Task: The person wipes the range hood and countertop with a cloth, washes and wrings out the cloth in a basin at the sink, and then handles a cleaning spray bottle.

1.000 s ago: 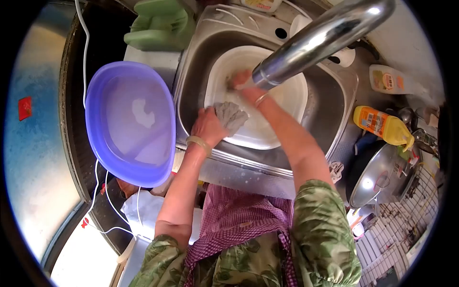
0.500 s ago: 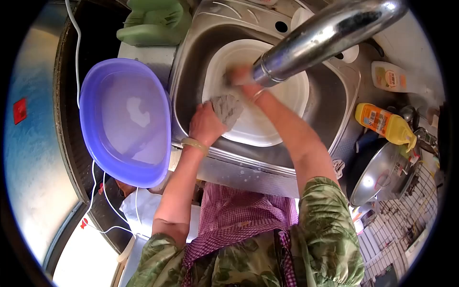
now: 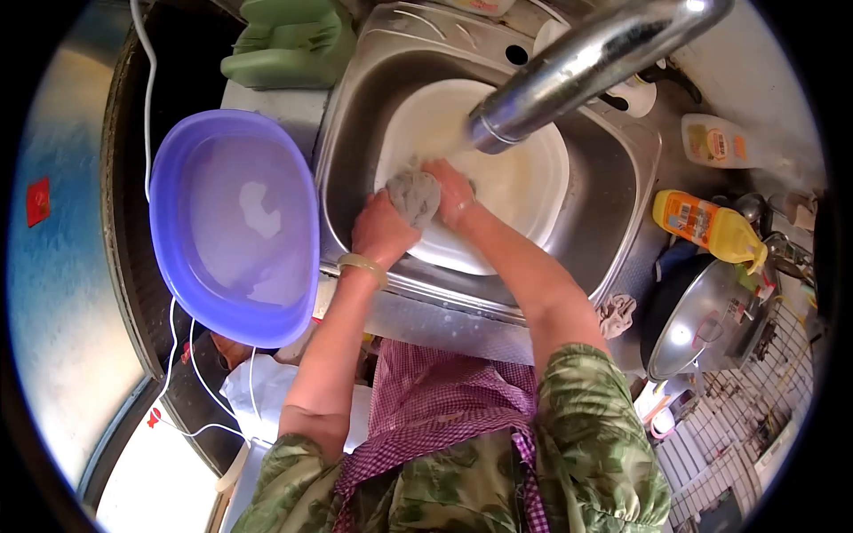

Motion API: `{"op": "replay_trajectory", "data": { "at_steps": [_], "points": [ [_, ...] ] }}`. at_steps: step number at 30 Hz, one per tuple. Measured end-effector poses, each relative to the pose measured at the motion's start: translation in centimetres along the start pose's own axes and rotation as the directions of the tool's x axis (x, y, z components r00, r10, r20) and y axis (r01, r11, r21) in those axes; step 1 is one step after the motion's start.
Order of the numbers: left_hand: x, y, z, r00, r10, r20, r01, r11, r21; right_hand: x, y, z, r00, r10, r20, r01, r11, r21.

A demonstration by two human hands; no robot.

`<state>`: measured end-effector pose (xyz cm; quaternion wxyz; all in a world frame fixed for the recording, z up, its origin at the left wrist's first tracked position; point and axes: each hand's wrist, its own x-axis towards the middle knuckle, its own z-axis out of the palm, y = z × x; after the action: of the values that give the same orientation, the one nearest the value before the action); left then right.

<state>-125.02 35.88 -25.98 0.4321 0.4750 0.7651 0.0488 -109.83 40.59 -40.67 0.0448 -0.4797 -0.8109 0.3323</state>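
A bunched wet grey cloth (image 3: 414, 197) is in my left hand (image 3: 382, 229), whose fingers are wrapped round its left side. My right hand (image 3: 453, 191) is close against the cloth's right side with its fingers curled. A little dark material shows by that hand; what it grips is hidden. Both hands are over the left part of a white basin (image 3: 560, 173) with cloudy water in it. The basin stands in a steel sink (image 3: 613, 169), under a metal faucet (image 3: 569, 80).
Left of the sink stands a purple tub (image 3: 164, 204) with cloudy water. A green plastic holder (image 3: 293, 49) is behind it. On the right are a yellow bottle (image 3: 711, 226), a white bottle (image 3: 715, 140), a pan lid (image 3: 693, 324) and a crumpled rag (image 3: 616, 315).
My right hand has come back toward me from the basin's far side to the cloth beside my left hand. My left hand stays on the cloth. The view has shifted slightly.
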Motion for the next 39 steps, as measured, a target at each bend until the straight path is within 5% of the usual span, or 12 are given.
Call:
{"op": "replay_trajectory", "data": {
  "at_steps": [1,5,8,10,19,22,25,29,31,34,36,39],
  "points": [
    [0.1,0.0,0.2,1.0,0.008,0.003,-0.008,1.0,-0.008,1.7,-1.3,-3.2,0.99,0.066,0.127,-0.065,0.998,-0.013],
    [-0.6,0.8,-0.7,0.999,0.018,-0.031,-0.02,0.999,-0.049,2.3,3.5,-9.0,0.986,-0.023,-0.164,-0.029,0.952,-0.306],
    [-0.8,1.2,-0.6,1.0,0.012,-0.028,-0.013,0.999,-0.035,-2.1,2.5,-10.5,0.96,0.277,0.051,-0.237,0.892,-0.385],
    [-0.7,1.2,-0.5,1.0,0.008,-0.022,-0.008,1.0,-0.012,-6.1,2.4,-5.7,0.993,-0.113,0.031,0.117,0.962,-0.246],
    [-1.0,0.9,-0.7,0.999,-0.016,-0.036,0.018,0.997,0.069,-3.1,2.0,-11.6,0.988,0.114,-0.1,-0.143,0.923,-0.358],
    [-1.0,1.0,-0.7,1.0,-0.012,-0.025,0.013,0.999,0.032,-5.8,1.4,-4.2,0.997,-0.01,0.071,0.026,0.975,-0.219],
    [-0.7,0.9,-0.7,1.0,0.001,-0.013,0.0,1.0,0.01,0.7,0.2,-1.5,0.943,0.218,0.251,-0.225,0.974,-0.002],
    [-1.0,1.0,-1.0,1.0,0.002,-0.006,-0.002,1.0,-0.031,0.2,2.9,-8.0,0.986,-0.022,-0.166,-0.049,0.91,-0.412],
    [-1.0,1.3,-0.9,1.0,0.0,-0.004,-0.001,0.999,-0.051,-1.5,3.8,-10.5,0.989,0.149,-0.003,-0.134,0.883,-0.449],
    [-1.1,1.6,-0.8,1.0,-0.012,-0.006,0.011,0.997,-0.071,-4.5,3.8,-6.5,0.982,0.024,-0.189,-0.103,0.901,-0.42],
    [-1.1,1.1,-0.6,1.0,-0.023,-0.013,0.022,0.998,-0.058,-4.1,-3.0,-8.9,0.966,0.046,-0.256,-0.088,0.983,-0.158],
    [-0.5,0.3,0.1,1.0,-0.018,-0.018,0.017,1.0,-0.011,-1.6,-0.8,-3.0,0.988,-0.043,-0.146,0.024,0.991,-0.131]
  ]
}}
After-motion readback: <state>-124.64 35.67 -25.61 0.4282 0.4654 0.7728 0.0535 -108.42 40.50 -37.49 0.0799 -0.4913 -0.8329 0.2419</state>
